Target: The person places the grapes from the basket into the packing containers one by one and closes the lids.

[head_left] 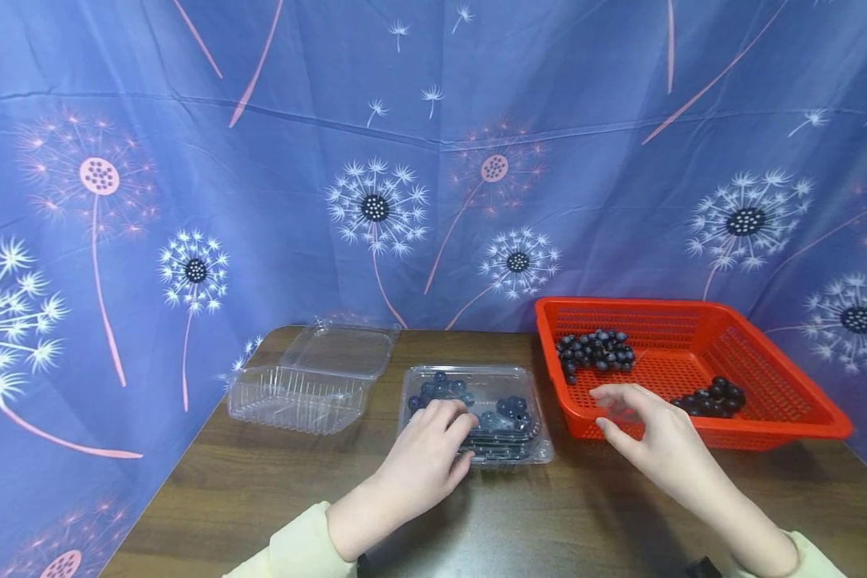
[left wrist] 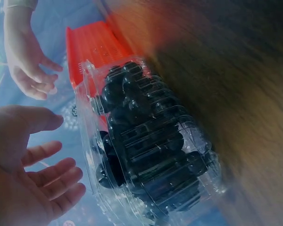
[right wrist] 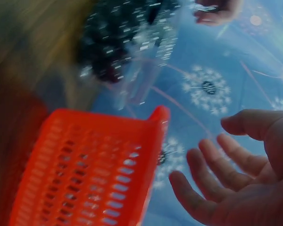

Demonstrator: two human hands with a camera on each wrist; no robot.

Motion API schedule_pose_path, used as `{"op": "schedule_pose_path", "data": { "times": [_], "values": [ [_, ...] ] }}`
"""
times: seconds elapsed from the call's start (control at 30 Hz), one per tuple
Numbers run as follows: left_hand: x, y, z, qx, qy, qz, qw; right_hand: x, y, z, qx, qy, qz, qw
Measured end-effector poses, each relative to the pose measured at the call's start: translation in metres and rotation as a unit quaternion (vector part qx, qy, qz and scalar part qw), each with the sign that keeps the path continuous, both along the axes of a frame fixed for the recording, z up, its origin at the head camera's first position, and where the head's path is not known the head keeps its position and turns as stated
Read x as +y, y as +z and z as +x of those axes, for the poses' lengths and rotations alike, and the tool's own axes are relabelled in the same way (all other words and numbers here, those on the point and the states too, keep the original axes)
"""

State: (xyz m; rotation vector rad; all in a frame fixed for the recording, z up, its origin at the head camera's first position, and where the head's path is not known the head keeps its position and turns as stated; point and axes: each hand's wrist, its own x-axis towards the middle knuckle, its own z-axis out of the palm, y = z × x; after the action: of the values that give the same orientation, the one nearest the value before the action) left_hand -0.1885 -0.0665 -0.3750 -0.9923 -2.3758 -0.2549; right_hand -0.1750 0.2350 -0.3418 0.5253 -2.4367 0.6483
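Note:
A clear plastic clamshell box [head_left: 487, 387] with its lid down stands mid-table, with dark grapes [head_left: 441, 388] showing through it. Over its near left part hovers my left hand [head_left: 426, 457], fingers loosely bent. In the left wrist view the fingers [left wrist: 61, 176] are spread beside the box, holding nothing. My right hand [head_left: 668, 449] is above the near left rim of a red plastic basket [head_left: 665, 373], thumb and fingers apart. The right wrist view, somewhat blurred, shows that palm bare next to the basket's side [right wrist: 99, 174].
Two bunches of dark grapes lie in the basket, one bunch [head_left: 596, 351] at the back left and a smaller bunch [head_left: 715, 399] at the front. At the left of the wooden table [head_left: 260, 490] a second clamshell box [head_left: 296, 401] stands with its lid raised back. A patterned blue cloth [head_left: 433, 209] hangs behind.

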Motion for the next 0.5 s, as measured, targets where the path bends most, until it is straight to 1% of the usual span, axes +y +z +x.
{"op": "schedule_pose_path", "data": {
  "times": [0.1, 0.2, 0.37, 0.5],
  "values": [
    [0.003, -0.001, 0.001, 0.026, 0.001, -0.033, 0.9991, 0.004, -0.009, -0.006, 0.049, 0.000, 0.027, 0.9985],
    [0.004, -0.003, 0.002, 0.040, 0.009, -0.059, 0.9974, 0.008, -0.018, -0.012, 0.088, 0.011, 0.052, 0.9947],
    [0.004, -0.006, 0.002, 0.041, 0.018, -0.077, 0.9960, 0.014, -0.029, -0.023, 0.140, 0.035, 0.094, 0.9851],
    [0.003, -0.008, 0.003, 0.037, 0.020, -0.084, 0.9956, 0.017, -0.036, -0.029, 0.157, 0.051, 0.119, 0.9791]
  ]
}}
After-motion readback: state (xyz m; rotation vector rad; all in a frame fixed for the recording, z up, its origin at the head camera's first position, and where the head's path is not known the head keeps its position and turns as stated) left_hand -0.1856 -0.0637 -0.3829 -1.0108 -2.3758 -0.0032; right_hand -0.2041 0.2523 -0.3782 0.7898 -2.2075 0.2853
